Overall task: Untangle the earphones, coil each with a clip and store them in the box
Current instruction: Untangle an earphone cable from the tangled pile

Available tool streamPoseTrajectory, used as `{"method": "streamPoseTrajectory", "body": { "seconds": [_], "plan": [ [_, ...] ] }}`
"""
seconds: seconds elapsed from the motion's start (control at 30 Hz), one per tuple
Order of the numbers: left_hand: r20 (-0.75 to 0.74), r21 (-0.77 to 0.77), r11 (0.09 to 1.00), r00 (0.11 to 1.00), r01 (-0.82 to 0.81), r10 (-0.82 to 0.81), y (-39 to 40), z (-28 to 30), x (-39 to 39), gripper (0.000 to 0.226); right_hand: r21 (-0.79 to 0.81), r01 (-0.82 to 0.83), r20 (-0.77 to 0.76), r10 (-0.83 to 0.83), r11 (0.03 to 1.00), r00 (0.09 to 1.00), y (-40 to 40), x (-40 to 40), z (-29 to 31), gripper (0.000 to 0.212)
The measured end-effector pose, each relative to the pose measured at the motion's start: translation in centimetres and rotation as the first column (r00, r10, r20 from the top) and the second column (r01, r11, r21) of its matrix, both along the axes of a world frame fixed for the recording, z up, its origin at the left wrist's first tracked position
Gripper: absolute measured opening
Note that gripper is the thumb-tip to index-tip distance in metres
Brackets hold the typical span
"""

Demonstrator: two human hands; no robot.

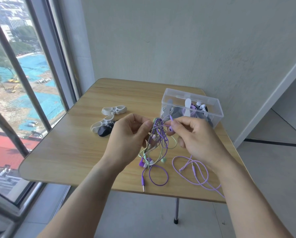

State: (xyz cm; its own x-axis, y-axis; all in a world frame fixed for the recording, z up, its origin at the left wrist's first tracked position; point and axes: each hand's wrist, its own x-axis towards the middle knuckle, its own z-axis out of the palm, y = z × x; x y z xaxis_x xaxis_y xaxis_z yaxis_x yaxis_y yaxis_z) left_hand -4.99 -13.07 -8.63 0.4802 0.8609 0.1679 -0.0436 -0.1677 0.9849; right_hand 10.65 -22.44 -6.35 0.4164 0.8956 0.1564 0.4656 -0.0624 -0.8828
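Meanwhile, above the wooden table (71, 148), the left hand (126, 141) pinches a knotted bundle of purple and mint-green earphone cables (158, 140) while the right hand (195, 140) grips a lilac strand; tugging hard could tighten the knot. Far right waits the clear plastic box (191, 107).

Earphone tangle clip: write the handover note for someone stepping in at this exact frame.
Left hand: grip pinching the tangle of purple and green earphones above the table.
Right hand: grip pulling a purple earbud from it.
Loose cable ends trail on the table.
Done: some coiled earphones already in the clear box.
Left: separate this tangle, coil each using the white clips and black clip, box them.
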Motion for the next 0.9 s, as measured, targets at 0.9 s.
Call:
{"method": "streamPoseTrajectory", "body": {
  "seconds": [0.9],
  "plan": [
    [-0.258, 0.169, 0.986, 0.965, -0.01, 0.054, -0.47, -0.13, 0.14, 0.012, 0.073, 0.095, 0.245, -0.11, 0.993, 0.963, 0.17, -0.63, -0.14, 0.01]
  ]
}}
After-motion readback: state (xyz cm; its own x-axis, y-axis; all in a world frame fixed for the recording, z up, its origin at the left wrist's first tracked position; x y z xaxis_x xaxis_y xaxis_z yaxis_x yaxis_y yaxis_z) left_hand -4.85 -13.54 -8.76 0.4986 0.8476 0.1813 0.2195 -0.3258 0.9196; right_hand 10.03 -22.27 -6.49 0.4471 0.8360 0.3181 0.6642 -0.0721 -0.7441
